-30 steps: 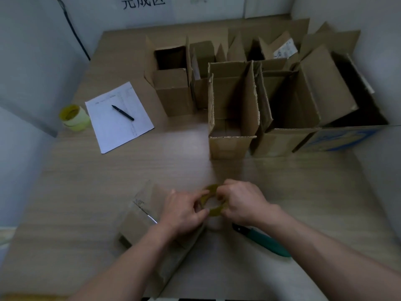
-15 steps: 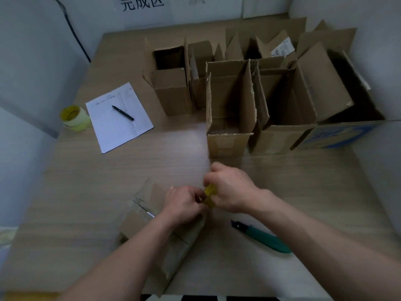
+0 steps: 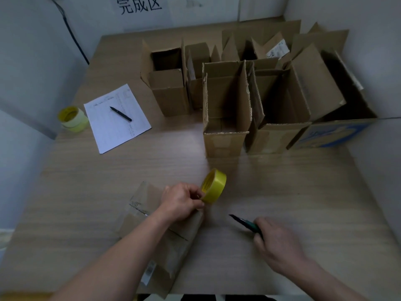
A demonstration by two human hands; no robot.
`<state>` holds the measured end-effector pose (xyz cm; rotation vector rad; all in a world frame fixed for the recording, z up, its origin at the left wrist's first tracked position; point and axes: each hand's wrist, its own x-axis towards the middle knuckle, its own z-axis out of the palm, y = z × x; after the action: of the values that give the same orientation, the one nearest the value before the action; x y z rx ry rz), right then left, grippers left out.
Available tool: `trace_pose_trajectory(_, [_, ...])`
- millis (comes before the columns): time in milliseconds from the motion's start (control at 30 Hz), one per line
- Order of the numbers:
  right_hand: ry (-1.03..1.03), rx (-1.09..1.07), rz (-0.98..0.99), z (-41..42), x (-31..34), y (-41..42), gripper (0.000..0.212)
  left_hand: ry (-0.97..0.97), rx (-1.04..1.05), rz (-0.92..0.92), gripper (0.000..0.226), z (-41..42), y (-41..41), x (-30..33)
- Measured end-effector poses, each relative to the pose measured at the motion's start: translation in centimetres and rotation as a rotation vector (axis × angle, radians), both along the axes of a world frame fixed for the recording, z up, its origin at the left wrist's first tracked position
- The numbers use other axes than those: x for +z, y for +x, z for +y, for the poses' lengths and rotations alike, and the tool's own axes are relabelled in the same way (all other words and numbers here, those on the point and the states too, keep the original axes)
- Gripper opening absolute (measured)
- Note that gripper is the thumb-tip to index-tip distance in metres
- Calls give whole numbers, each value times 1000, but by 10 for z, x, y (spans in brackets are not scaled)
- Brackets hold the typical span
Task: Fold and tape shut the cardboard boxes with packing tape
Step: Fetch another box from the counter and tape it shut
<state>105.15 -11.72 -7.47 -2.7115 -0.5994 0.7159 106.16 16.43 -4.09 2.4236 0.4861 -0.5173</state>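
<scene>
A pale wooden table (image 3: 303, 192) sits in a grey-walled corner, with a printed sign on the far wall. Near its front edge lies a folded cardboard box (image 3: 158, 242), its long seam facing up. The left hand (image 3: 182, 203) rests on the box's far end and pinches the yellow tape roll (image 3: 213, 186), which stands tilted on edge just beyond the box. To the right, the right hand (image 3: 275, 242) curls around the handle of a green utility knife (image 3: 245, 222), its blade pointing toward the roll. This looks like the cutting step: the next move likely calls for bringing the blade to the tape between box and roll while the left hand keeps it taut. Farther off stand several open boxes (image 3: 225, 109), and at far left a paper sheet (image 3: 117, 118) with a pen (image 3: 120, 114), beside a spare tape roll (image 3: 72, 118).
</scene>
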Motion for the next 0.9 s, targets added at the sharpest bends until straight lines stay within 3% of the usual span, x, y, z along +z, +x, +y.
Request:
trace_pose_trajectory(167, [269,71,20,29,20,0,25,-4,28,-26,16,0,-2,0])
trace_pose_trajectory(733, [106,192,-49,45,32,3,32,-14,42,-51,15,0,-6,1])
trace_pose_trajectory(900, [-45,180,-131,43,11,6,34,-19,46,-58,13,0,-7,4])
